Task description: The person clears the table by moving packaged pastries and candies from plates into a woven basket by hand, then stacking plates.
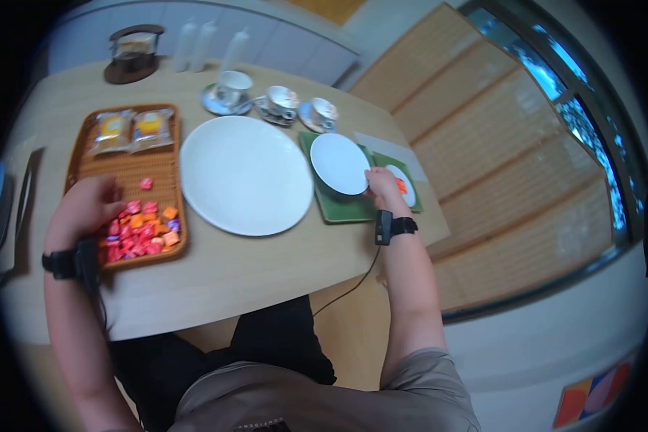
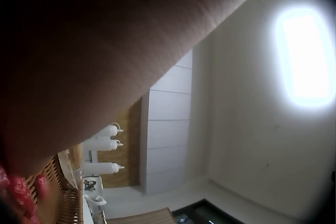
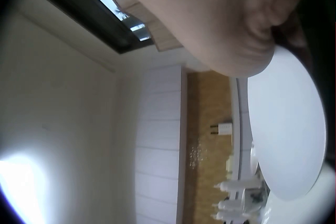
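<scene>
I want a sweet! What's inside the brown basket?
The basket holds red and orange wrapped candies near the left hand, plus two packaged cakes. Anything beneath that hand is hidden.

No readable text, label, brand, number or sign found in any view. Print on two snack packets (image 1: 131, 130) in wicker tray (image 1: 126, 173) too blurred to be read. Candy wrappers (image 1: 140, 230) too small. Patterned cups (image 1: 282, 100): decoration only, no lettering made out.

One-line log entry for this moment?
left hand: in candies, basket | right hand: holds small plate rim | big plate: bare
</scene>
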Demonstrator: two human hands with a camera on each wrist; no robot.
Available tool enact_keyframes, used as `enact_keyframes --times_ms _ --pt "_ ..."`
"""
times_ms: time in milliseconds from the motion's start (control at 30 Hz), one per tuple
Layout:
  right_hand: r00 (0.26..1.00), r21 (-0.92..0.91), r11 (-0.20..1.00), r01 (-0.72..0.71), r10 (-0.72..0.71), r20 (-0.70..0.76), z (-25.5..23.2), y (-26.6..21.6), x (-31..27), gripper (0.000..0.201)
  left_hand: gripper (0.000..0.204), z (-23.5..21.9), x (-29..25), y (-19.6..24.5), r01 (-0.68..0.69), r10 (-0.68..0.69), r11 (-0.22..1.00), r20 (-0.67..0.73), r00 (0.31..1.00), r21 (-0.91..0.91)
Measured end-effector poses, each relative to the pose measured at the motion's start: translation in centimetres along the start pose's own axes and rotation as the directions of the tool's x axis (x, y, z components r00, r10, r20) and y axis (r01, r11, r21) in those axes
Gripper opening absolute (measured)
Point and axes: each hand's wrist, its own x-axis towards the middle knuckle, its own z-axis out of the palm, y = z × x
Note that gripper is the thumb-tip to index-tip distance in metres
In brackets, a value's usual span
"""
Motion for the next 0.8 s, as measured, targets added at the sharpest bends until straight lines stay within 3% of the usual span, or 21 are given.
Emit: enact_keyframes --times_ms 67,167,200,267,333,400,433,467,500,533,567,633,667,733,800 --pt "0.984 -0.021 0.987 -0.159 0.157 -0.084 -1.9 3.0 1.1 0.016 0.023 -0.5 -0.3 1.3 0.100 -0.098 0.993 0.040 0.994 -0.060" --pt "0.979 0.008 0.984 -0.180 0.180 -0.090 -3.2 5.6 1.8 0.018 0.022 -0.5 -0.2 1.6 0.138 -0.133 0.986 0.060 0.989 -0.097" --pt "0.979 0.024 0.982 -0.186 0.187 -0.077 -3.3 6.1 2.0 0.018 0.022 -0.1 0.0 1.0 0.128 -0.123 0.988 0.061 0.991 -0.089" --pt "0.980 0.079 0.981 -0.176 0.182 -0.080 -2.2 4.9 0.7 0.019 0.023 0.7 0.4 -0.8 -0.018 0.019 1.000 -0.043 0.999 0.017" --pt "0.995 0.205 0.975 -0.089 0.076 0.066 -0.4 0.6 -3.1 0.018 0.019 0.0 0.4 0.0 -0.049 0.049 0.998 -0.022 0.999 0.043" --pt "0.987 0.305 0.952 -0.019 -0.032 0.161 2.5 -4.2 -7.3 0.019 0.016 -0.8 -0.1 2.6 0.108 -0.153 0.918 -0.090 0.984 -0.382" --pt "0.966 0.336 0.941 0.038 -0.121 0.231 4.0 -4.7 -7.4 0.020 0.020 1.3 2.2 -3.3 -0.260 0.168 0.935 -0.342 0.924 -0.242" --pt "0.930 0.426 0.903 0.061 -0.207 0.304 5.4 -7.0 -9.9 0.023 0.026 3.3 2.9 -4.3 -0.290 0.077 0.896 -0.525 0.848 -0.337" --pt "0.915 0.459 0.884 0.090 -0.256 0.312 7.3 -7.5 -10.5 0.025 0.031 2.0 2.2 -2.8 -0.215 0.025 0.815 -0.337 0.941 -0.539" --pt "0.860 0.476 0.873 0.110 -0.323 0.394 9.0 -8.4 -11.4 0.026 0.037 0.3 0.9 -0.6 -0.083 -0.002 0.712 -0.119 0.993 -0.697" --pt "0.875 0.482 0.872 0.083 -0.295 0.383 10.6 -9.9 -13.4 0.028 0.041 -0.4 -0.8 3.4 -0.098 0.046 0.738 -0.095 0.994 -0.668" --pt "0.809 0.506 0.859 0.073 -0.348 0.474 13.0 -12.0 -16.2 0.029 0.053 0.0 -3.3 9.5 -0.077 0.068 0.753 -0.039 0.997 -0.653" --pt "0.781 0.560 0.828 0.035 -0.373 0.502 14.2 -12.5 -17.5 0.027 0.053 0.8 -3.1 8.7 -0.014 -0.025 0.676 -0.041 0.999 -0.736" --pt "0.725 0.621 0.784 -0.009 -0.422 0.544 15.9 -12.8 -19.5 0.026 0.055 2.2 -4.1 10.7 0.012 -0.172 0.660 -0.136 0.976 -0.751" --pt "0.672 0.639 0.769 0.024 -0.486 0.559 15.1 -12.6 -20.3 0.025 0.056 1.2 -5.4 7.6 -0.009 -0.106 0.710 -0.119 0.987 -0.704"
